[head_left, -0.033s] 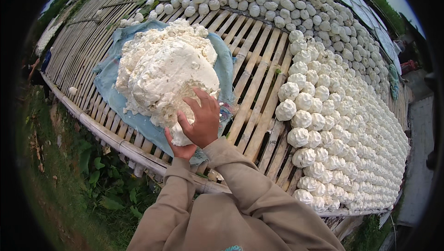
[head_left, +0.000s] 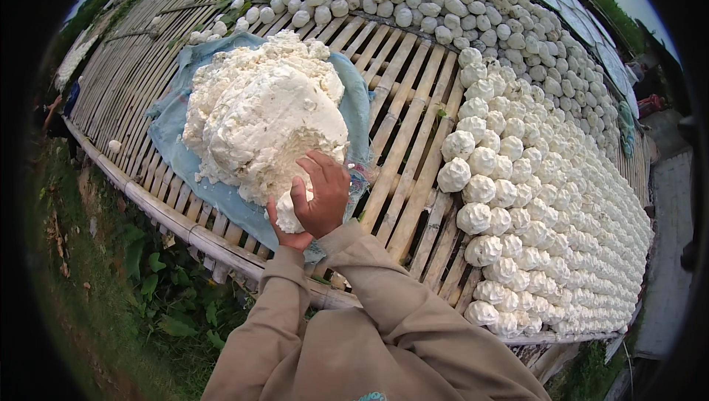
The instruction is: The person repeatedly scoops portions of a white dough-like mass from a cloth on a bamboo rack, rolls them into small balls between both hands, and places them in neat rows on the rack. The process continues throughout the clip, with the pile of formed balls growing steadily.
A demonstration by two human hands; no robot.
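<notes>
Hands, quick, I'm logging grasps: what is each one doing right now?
Left hand: cupped under a white lump, holding it from below.
Right hand: closed over the same white lump, pressing it at the edge of the big white mound.

I pressed a white, crumbly lump [head_left: 289, 209] between my right hand [head_left: 322, 194] on top and my left hand [head_left: 289, 235] cupped beneath. It touched the six o'clock edge of the big white heap [head_left: 262, 113], which sat on blue cloth [head_left: 353, 91].
</notes>
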